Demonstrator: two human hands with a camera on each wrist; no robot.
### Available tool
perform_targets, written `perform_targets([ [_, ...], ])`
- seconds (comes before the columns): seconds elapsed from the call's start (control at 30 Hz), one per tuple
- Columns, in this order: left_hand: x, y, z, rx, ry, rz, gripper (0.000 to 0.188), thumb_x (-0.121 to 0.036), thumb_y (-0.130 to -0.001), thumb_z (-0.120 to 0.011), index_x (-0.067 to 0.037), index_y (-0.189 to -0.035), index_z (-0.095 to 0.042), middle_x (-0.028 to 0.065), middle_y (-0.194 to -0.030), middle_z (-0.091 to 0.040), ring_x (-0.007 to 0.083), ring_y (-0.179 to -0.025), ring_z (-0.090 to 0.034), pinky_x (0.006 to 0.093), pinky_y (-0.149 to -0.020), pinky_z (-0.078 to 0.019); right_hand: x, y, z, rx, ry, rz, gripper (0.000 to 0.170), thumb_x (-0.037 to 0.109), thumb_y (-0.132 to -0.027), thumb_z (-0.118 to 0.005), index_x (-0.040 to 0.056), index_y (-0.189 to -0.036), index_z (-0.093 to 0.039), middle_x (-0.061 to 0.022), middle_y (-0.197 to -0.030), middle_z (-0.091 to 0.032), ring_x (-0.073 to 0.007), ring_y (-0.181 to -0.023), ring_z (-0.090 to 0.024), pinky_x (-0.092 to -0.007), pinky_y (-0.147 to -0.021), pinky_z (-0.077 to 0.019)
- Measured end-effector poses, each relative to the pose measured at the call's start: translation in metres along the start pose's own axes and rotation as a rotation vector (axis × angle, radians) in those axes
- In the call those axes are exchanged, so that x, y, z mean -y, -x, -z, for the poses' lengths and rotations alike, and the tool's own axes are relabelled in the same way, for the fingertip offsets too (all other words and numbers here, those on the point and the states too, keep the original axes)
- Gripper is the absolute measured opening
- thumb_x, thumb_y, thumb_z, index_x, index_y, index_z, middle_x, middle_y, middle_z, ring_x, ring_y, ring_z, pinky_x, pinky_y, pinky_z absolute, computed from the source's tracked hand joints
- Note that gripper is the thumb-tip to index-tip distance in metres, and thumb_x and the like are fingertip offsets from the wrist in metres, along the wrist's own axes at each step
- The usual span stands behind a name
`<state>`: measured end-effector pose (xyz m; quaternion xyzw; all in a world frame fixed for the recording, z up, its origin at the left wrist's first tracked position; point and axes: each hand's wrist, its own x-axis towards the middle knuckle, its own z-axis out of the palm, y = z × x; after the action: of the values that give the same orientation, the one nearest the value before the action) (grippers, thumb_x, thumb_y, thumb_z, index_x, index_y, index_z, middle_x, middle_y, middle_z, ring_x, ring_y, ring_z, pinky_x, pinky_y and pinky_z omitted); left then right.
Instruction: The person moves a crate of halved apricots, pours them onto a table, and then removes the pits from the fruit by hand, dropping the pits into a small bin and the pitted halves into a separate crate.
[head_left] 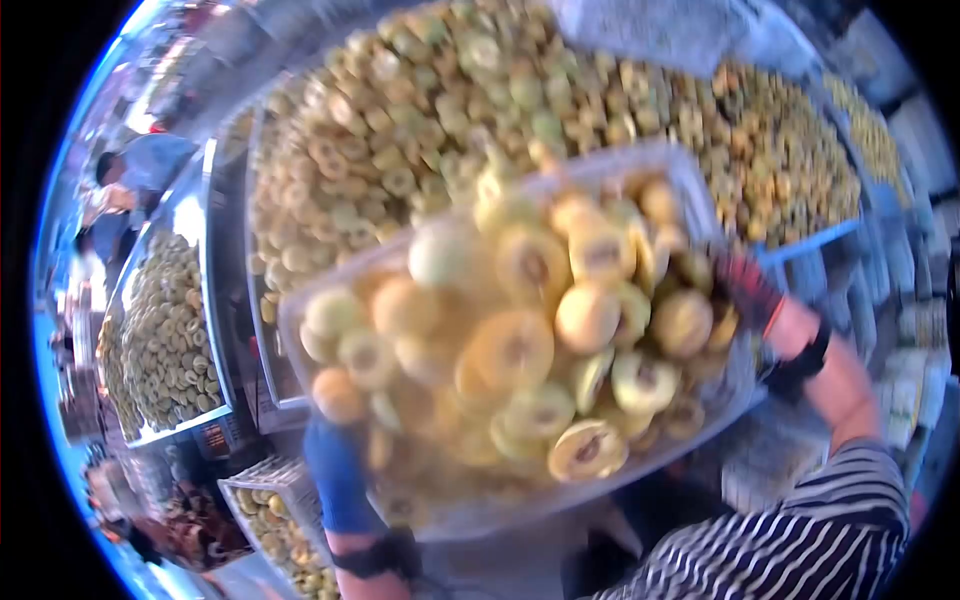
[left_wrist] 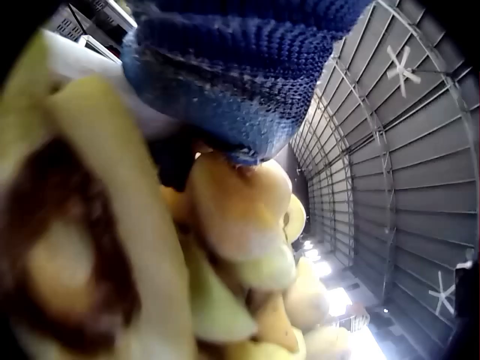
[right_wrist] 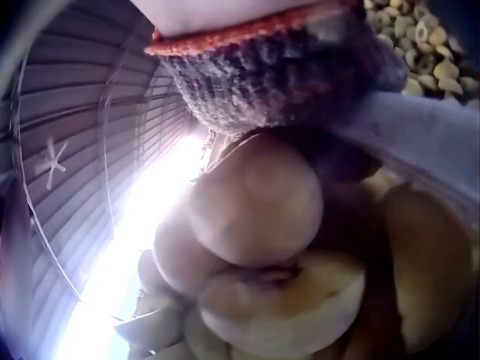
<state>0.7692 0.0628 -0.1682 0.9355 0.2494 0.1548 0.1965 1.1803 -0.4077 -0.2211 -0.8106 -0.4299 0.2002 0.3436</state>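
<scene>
A pale plastic crate [head_left: 688, 165] full of halved peaches [head_left: 588, 450] is held tilted in front of me in the head view. My left hand [head_left: 340, 475], in a blue knit glove, grips its near left end. At the right end, my right hand [head_left: 745, 285] holds the crate in a dark glove with a red cuff. The left wrist view has the glove close over peach halves [left_wrist: 236, 214], its fingers hidden. In the right wrist view, peach halves [right_wrist: 259, 202] lie just beneath the glove, beside the pale crate rim [right_wrist: 427, 124].
Beyond the crate spreads a large heap of peach halves [head_left: 430, 120]. More fill a metal-edged tray [head_left: 165, 330] at left and a smaller crate [head_left: 230, 490] at lower left. A person in blue [head_left: 155, 165] is at the far left.
</scene>
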Motion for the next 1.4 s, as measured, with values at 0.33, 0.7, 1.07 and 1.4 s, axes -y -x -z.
perform_targets([
  [0.33, 0.003, -0.038, 0.009, 0.178, 0.461, 0.746, 0.035, -0.028, -0.101, -0.046, 0.000, -0.113, -0.064, 0.0049, -0.102, -0.066, 0.0133, -0.086, -0.060, 0.0289, -0.077, -0.0507, 0.020, -0.024, 0.002, 0.261, 0.186, -0.384, 0.065, 0.008, -0.079, -0.067, 0.0054, -0.140, -0.045, -0.0216, -0.116, -0.064, -0.0359, -0.101, -0.065, -0.0447, -0.084, -0.0523],
  [0.7, -0.021, -0.052, 0.049, 0.375, 0.582, 0.437, 0.035, -0.026, -0.104, -0.040, 0.001, -0.119, -0.058, 0.0096, -0.110, -0.064, 0.0184, -0.095, -0.062, 0.0327, -0.086, -0.0503, 0.063, -0.028, -0.005, 0.107, 0.380, -0.362, 0.033, 0.017, -0.099, -0.044, 0.0129, -0.131, -0.054, -0.0232, -0.102, -0.065, -0.0353, -0.092, -0.066, -0.0415, -0.075, -0.0530],
  [1.07, 0.019, 0.083, -0.037, 0.432, 0.603, 0.754, 0.040, -0.033, -0.103, -0.040, 0.000, -0.120, -0.057, 0.0112, -0.112, -0.064, 0.0202, -0.095, -0.063, 0.0339, -0.084, -0.0515, 0.063, -0.019, 0.014, 0.363, 0.520, -0.503, 0.070, 0.016, -0.082, -0.069, 0.0089, -0.145, -0.039, -0.0187, -0.119, -0.063, -0.0348, -0.103, -0.065, -0.0409, -0.088, -0.0516],
  [1.4, 0.003, 0.126, -0.082, 0.395, 0.692, 0.861, 0.047, -0.040, -0.102, -0.042, -0.001, -0.122, -0.057, 0.0126, -0.115, -0.064, 0.0218, -0.095, -0.064, 0.0346, -0.082, -0.0527, 0.079, 0.009, 0.033, -0.122, -0.289, -0.604, 0.043, 0.031, -0.091, -0.066, 0.0083, -0.127, -0.057, -0.0091, -0.111, -0.064, -0.0223, -0.098, -0.064, -0.0358, -0.084, -0.0527],
])
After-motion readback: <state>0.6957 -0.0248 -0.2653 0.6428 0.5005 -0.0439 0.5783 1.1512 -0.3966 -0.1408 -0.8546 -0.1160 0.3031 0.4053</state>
